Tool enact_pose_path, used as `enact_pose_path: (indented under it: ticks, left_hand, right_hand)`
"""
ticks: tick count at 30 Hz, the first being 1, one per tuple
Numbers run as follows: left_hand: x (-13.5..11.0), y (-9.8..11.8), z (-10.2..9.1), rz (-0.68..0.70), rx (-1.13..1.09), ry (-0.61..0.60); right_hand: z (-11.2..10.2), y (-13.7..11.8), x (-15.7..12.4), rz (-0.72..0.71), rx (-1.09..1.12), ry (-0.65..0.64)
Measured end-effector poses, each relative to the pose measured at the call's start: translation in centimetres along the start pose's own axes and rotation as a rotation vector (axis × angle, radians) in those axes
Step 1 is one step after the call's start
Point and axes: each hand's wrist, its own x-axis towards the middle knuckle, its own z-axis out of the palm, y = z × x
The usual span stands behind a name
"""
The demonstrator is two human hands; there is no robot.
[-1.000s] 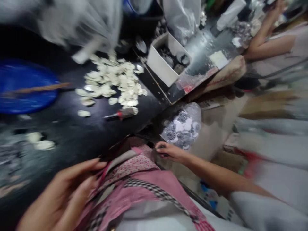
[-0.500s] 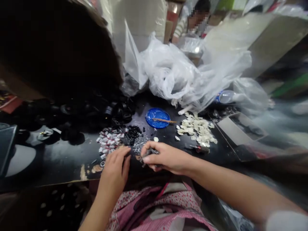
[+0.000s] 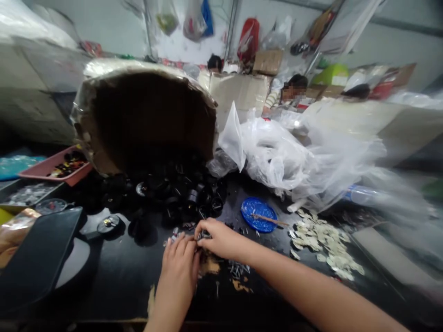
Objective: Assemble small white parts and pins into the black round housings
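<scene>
My left hand (image 3: 180, 263) lies on the black table (image 3: 114, 276), fingers together and pointing at a heap of small parts; what its fingertips hold is hidden. My right hand (image 3: 218, 240) is curled beside it, fingertips pinched on small grey metal pieces (image 3: 202, 235). More small grey pins (image 3: 238, 269) lie scattered just right of my hands. A pile of black round parts (image 3: 173, 193) spills from a tipped cardboard box (image 3: 145, 115) right behind the hands.
A blue lid with a stick (image 3: 259, 214) and a pile of whitish flat pieces (image 3: 325, 242) lie to the right. Clear plastic bags (image 3: 294, 157) are heaped behind. A black case (image 3: 38, 253) and a pink tray (image 3: 55, 168) sit left. Another person (image 3: 290, 92) sits far back.
The view swung up from my lap and the table edge to the table and the room. Both hands came together on the table over the small parts, then shifted slightly toward the black pile.
</scene>
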Motion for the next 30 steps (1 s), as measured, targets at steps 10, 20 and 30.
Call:
enact_pose_path:
  ticks: [10,20,30]
  left_hand:
    - [-0.3,0.7,-1.4,-0.138,-0.140,0.087]
    - [-3.0,0.0,-2.6,-0.275,0.000,-0.189]
    - [-2.3,3.3,-1.3,-0.087,0.103,-0.275]
  right_hand:
    - [1.3,-0.3,0.1,-0.075,-0.257,-0.041]
    - [-4.9,1.0,-4.9,0.000,0.301,0.040]
    - [-5.0,9.3,-20.2,0.274,-0.392,0.398]
